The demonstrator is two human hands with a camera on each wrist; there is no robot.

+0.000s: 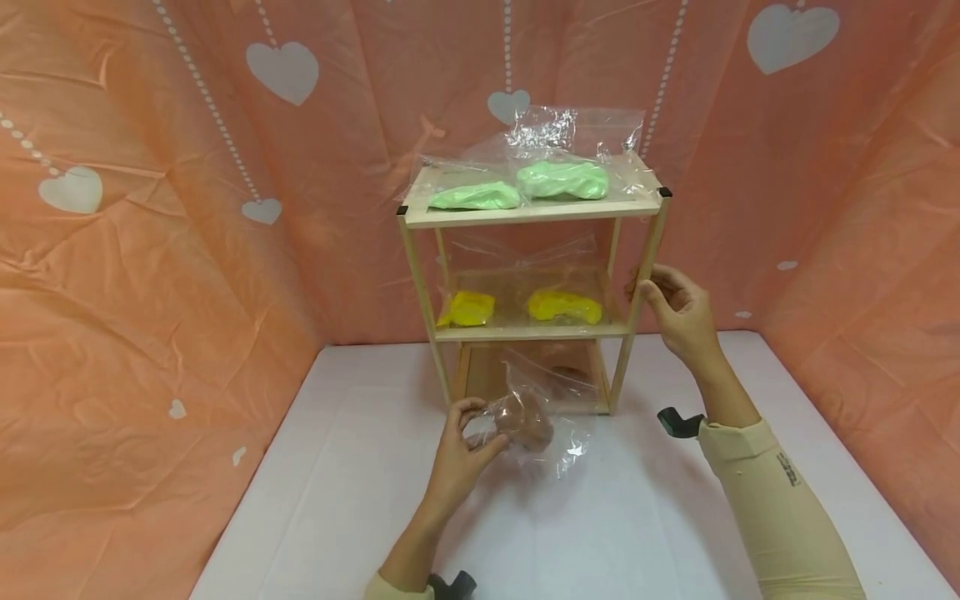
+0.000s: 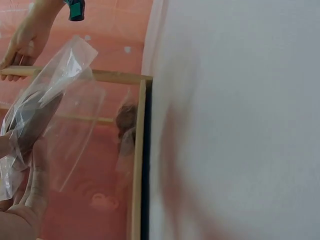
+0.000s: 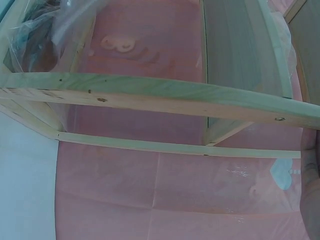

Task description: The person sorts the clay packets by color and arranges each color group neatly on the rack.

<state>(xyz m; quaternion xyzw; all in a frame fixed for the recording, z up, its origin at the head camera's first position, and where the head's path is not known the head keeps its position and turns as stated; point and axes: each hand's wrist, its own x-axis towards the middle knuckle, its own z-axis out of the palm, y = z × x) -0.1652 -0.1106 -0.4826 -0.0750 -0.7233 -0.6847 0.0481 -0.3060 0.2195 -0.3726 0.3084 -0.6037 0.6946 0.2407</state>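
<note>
My left hand (image 1: pixel 453 462) pinches a clear plastic bag holding a brown clay-like lump (image 1: pixel 525 423), in front of the lowest level of a small three-tier wooden shelf (image 1: pixel 532 215). In the left wrist view, fingers and thumb close on this bag (image 2: pixel 75 55). My right hand (image 1: pixel 684 321) grips the shelf's right front post at about the middle tier. Only its edge shows in the right wrist view. Another brown lump (image 2: pixel 126 117) in clear plastic lies on the bottom level, at the right side.
Two bagged light-green lumps, one left (image 1: pixel 475 197) and one right (image 1: pixel 562 180), lie on the top tier. The middle tier bears two bagged yellow lumps (image 1: pixel 472 308). The shelf stands on a white table (image 1: pixel 360 467), with a pink heart-patterned curtain (image 1: pixel 360 250) behind and at both sides.
</note>
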